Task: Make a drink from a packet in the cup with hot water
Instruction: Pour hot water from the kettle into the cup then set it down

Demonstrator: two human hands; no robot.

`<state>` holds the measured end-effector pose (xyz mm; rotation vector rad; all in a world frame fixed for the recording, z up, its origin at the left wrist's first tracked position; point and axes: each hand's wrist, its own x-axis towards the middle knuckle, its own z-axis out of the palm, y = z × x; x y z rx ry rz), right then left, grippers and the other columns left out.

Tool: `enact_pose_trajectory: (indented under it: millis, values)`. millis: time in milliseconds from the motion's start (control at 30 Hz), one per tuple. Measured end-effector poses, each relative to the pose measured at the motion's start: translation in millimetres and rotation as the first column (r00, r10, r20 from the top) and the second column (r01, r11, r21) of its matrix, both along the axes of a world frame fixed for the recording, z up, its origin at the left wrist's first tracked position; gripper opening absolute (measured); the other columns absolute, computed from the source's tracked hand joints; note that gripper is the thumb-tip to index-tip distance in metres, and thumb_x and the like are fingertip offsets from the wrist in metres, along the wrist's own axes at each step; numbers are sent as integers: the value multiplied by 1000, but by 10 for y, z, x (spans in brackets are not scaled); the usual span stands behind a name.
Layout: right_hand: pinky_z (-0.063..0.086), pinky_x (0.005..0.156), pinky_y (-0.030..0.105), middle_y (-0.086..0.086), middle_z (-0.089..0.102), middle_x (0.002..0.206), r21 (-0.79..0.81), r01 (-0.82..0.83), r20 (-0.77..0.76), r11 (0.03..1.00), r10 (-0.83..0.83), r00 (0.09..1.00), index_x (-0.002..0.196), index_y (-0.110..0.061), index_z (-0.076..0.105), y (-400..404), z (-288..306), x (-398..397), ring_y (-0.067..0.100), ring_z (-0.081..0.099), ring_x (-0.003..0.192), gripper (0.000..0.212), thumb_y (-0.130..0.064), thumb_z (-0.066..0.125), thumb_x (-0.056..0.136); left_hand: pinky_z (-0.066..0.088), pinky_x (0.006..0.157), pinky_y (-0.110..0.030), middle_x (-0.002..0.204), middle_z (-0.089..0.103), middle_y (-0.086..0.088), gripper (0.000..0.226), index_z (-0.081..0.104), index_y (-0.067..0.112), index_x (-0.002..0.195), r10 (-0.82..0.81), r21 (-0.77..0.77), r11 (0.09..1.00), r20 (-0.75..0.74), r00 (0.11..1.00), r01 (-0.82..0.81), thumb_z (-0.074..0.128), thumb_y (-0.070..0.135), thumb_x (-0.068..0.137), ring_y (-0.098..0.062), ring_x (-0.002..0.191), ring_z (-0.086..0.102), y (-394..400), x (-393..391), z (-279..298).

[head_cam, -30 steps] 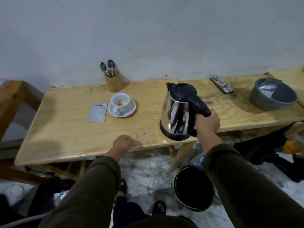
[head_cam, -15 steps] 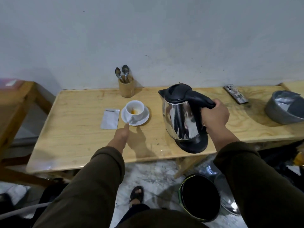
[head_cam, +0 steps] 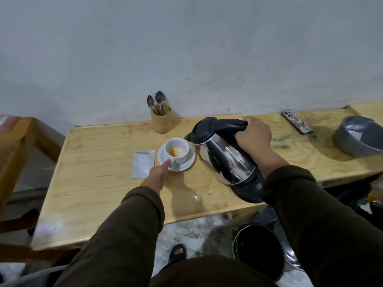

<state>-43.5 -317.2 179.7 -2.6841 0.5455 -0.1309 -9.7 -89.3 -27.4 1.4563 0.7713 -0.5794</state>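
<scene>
A white cup (head_cam: 176, 151) with orange powder at its bottom stands on a white saucer (head_cam: 187, 162) on the wooden table (head_cam: 93, 193). My left hand (head_cam: 158, 172) reaches to the cup's handle, fingertips touching it and the saucer's rim. My right hand (head_cam: 253, 137) grips the black handle of a steel kettle (head_cam: 226, 158), which is lifted and tilted left, its spout just right of the cup's rim. No water is visible pouring. A silver packet (head_cam: 143, 163) lies flat left of the saucer.
A wooden holder with two spoons (head_cam: 160, 119) stands at the wall behind the cup. A phone (head_cam: 296, 121) and a grey bowl (head_cam: 360, 139) lie at the right. A black bin (head_cam: 259, 248) sits on the floor below the table's edge.
My right hand has lifted the kettle, carried it left and tipped its spout toward the cup. My left hand has moved from the table's front edge up to the cup's handle.
</scene>
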Motion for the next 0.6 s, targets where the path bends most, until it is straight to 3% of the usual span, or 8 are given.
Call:
enact_pose_trajectory:
  millis: [67, 267, 433, 600]
  values:
    - [46, 90, 41, 8, 55, 87, -33, -10, -31, 999, 9, 999, 87, -16, 48, 55, 21, 15, 35, 58, 95, 16, -4, 52, 78, 41, 110, -45, 140, 51, -19, 80, 47, 4, 135, -11, -19, 1000, -8, 1000, 10, 68, 53, 75, -34, 130, 49, 8, 35, -28]
    - [41, 93, 39, 4, 50, 85, -118, -3, -75, 993, -5, 997, 102, -12, 59, 139, 58, 49, 32, 57, 99, 21, -8, 52, 83, 44, 107, -47, 137, 54, -20, 84, 49, 3, 133, -20, -26, 999, -12, 1000, 20, 71, 55, 70, -35, 126, 53, 26, 121, -179]
    - [38, 94, 39, 4, 50, 84, -143, -17, -89, 990, 4, 996, 101, -13, 57, 175, 42, 47, 31, 57, 99, 18, -9, 52, 84, 45, 106, -47, 132, 57, -17, 92, 49, 4, 133, -43, -24, 999, -15, 999, 42, 74, 57, 63, -34, 121, 55, 54, 153, -233]
    - [36, 94, 39, 4, 50, 84, -153, -27, -91, 988, 13, 996, 87, -17, 45, 192, 42, 46, 31, 56, 99, 11, -8, 52, 84, 44, 107, -47, 140, 52, -20, 89, 50, 3, 132, -52, -11, 999, -13, 999, 52, 73, 58, 65, -36, 130, 49, 57, 173, -279]
